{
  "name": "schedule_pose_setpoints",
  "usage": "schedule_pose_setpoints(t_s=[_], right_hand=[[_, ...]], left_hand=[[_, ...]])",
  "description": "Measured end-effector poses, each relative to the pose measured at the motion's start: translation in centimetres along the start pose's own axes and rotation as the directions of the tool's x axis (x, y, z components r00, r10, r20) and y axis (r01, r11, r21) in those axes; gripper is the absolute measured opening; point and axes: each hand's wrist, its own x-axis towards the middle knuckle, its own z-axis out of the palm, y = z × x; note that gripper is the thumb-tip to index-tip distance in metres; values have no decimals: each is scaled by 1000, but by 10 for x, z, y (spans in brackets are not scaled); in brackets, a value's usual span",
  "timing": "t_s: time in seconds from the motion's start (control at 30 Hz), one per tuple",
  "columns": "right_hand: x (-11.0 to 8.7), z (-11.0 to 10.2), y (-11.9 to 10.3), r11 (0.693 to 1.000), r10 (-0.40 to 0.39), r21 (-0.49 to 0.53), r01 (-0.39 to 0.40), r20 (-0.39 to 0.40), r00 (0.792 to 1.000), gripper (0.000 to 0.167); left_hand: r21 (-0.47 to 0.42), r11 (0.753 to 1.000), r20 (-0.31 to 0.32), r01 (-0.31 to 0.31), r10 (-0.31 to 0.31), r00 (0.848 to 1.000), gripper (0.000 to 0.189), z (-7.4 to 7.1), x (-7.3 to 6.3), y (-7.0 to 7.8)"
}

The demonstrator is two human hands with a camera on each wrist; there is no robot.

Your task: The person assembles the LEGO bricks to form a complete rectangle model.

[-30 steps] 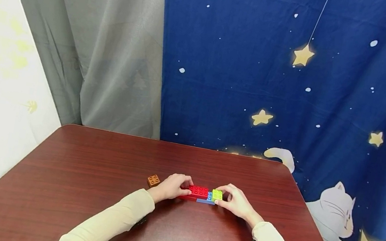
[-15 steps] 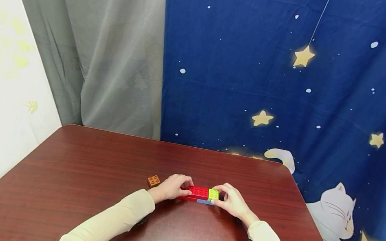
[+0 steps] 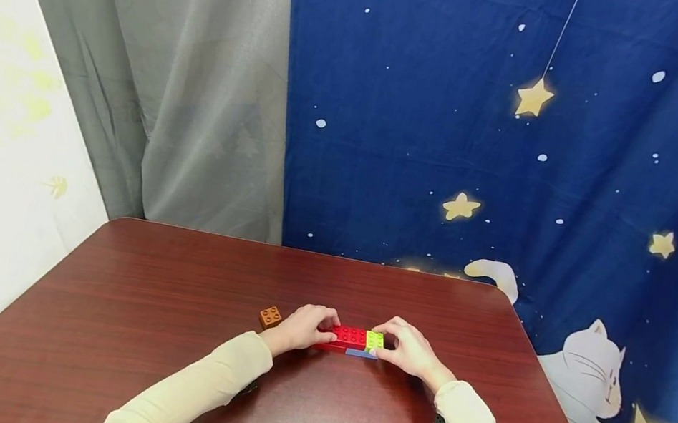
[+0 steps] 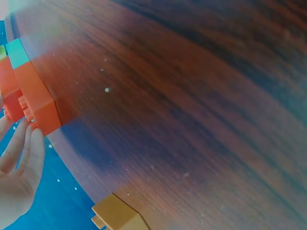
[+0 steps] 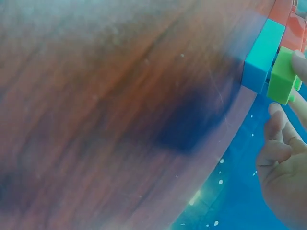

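Near the middle of the table in the head view stands a two-layer stack of toy building bricks. Its lower layer is a red brick (image 4: pixel 37 96) beside a blue brick (image 5: pixel 263 53). On top sits a second red brick (image 3: pixel 351 335), with a small lime-green brick (image 3: pixel 374 340) against its right end, over the blue one. My left hand (image 3: pixel 300 327) holds the upper red brick at its left end, thumb in front and fingers behind. With thumb and fingers, my right hand (image 3: pixel 410 352) pinches the green brick. The right wrist view shows a narrow gap between green and blue.
A small orange-brown brick (image 3: pixel 270 317) lies on the table just left of my left wrist. The dark red-brown wooden table (image 3: pixel 174 275) reaches back to a grey curtain (image 3: pixel 222 116) and a blue star-patterned curtain (image 3: pixel 406 105).
My right hand has moved slightly left with the lime-green brick, which now covers the blue studs and meets the upper red brick. My left hand has stayed in place.
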Motion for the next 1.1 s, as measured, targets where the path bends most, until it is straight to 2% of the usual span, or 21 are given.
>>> schedule_pose_setpoints(t_s=[0.17, 0.3, 0.63, 1.1], right_hand=[[2, -4, 0, 999, -6, -48, 7, 26, 1000, 33], [2, -5, -1, 999, -12, -35, 13, 25, 1000, 34], [13, -10, -5, 1000, -5, -19, 6, 93, 996, 26], [28, -18, -22, 990, 130, -77, -117, 202, 971, 20]], left_hand=[[4, 1000, -5, -19, 19, 1000, 17, -1, 0, 1], [9, 999, -7, -34, 34, 999, 17, -1, 1, 1], [-7, 1000, 5, -13, 13, 1000, 17, 1, 3, -2], [-3, 1000, -5, -10, 10, 1000, 16, 4, 3, -7]])
